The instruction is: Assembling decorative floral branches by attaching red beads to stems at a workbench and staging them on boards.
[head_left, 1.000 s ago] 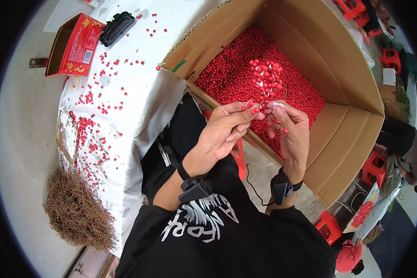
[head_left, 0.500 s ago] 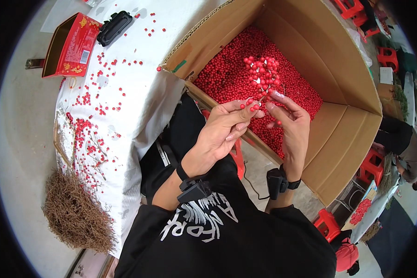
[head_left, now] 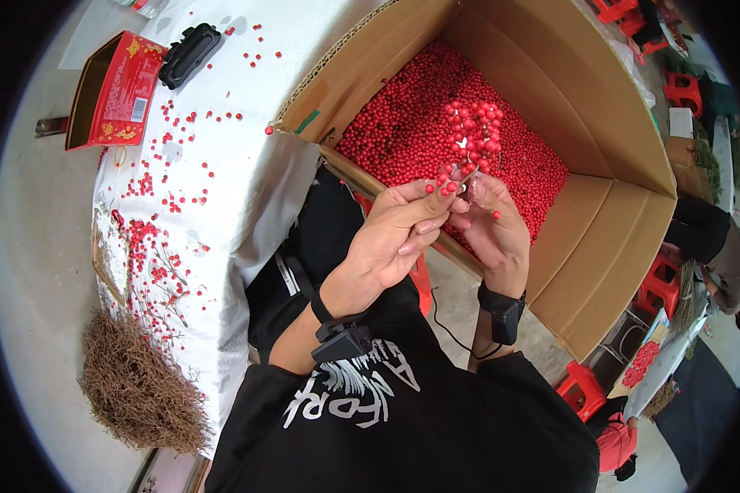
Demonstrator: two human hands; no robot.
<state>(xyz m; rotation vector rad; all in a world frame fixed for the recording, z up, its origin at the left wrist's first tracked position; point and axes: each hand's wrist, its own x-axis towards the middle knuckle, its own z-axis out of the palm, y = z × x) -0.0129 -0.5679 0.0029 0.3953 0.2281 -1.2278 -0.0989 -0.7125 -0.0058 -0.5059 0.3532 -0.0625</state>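
Note:
A sprig of round red berries (head_left: 474,138) stands up from my fingers, over the open cardboard box (head_left: 608,107). My left hand (head_left: 390,238) is closed, with thumb and fingertips pinching the low end of the sprig where a few berries sit. Against it, my right hand (head_left: 501,234) has its fingers curled in and its thumb at the stem just under the berry cluster. The exact grip of its fingertips is partly hidden. One loose berry (head_left: 497,214) shows in front of the right palm. Below both hands, a deep layer of loose red berries (head_left: 403,115) covers the box bottom.
On the white-covered table (head_left: 247,82) at left lie scattered berries (head_left: 144,238), a red carton (head_left: 119,90), a black oblong case (head_left: 191,55) and a heap of bare brown twigs (head_left: 140,386). Red stools (head_left: 582,393) and other people are at right.
My right hand has turned palm inward and moved left and down, closing up to the left hand at the stem. The sprig has shifted slightly right. The left hand has hardly moved.

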